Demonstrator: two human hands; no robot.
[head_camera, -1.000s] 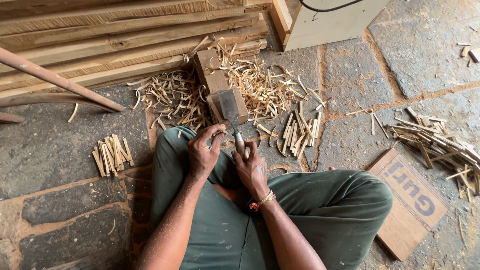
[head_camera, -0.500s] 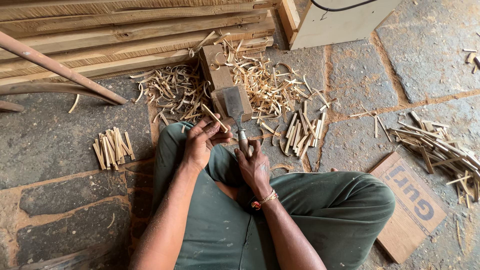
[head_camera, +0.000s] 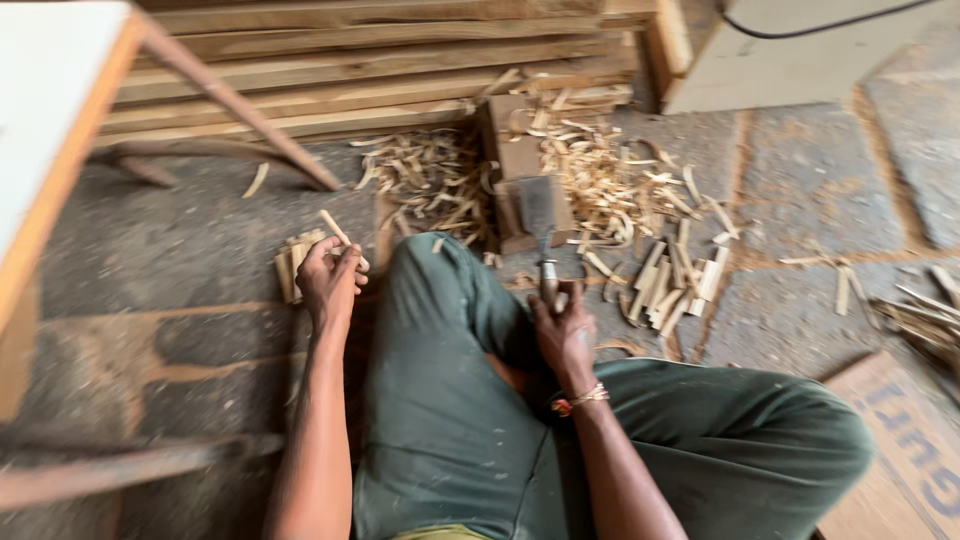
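Reaching out to its own side, away from the knees where it was working a moment ago, the left hand (head_camera: 330, 280) is gripping a thin wood stick (head_camera: 337, 232) just above the small pile of sticks (head_camera: 295, 262). The right hand (head_camera: 563, 325) is staying clenched around the handle of the flat-bladed knife (head_camera: 540, 225), whose blade is resting on the wood block (head_camera: 522, 180) just beyond it, though the blur is making the grip hard to read. With the stick now over the pile, it is probably a finished piece being set aside there.
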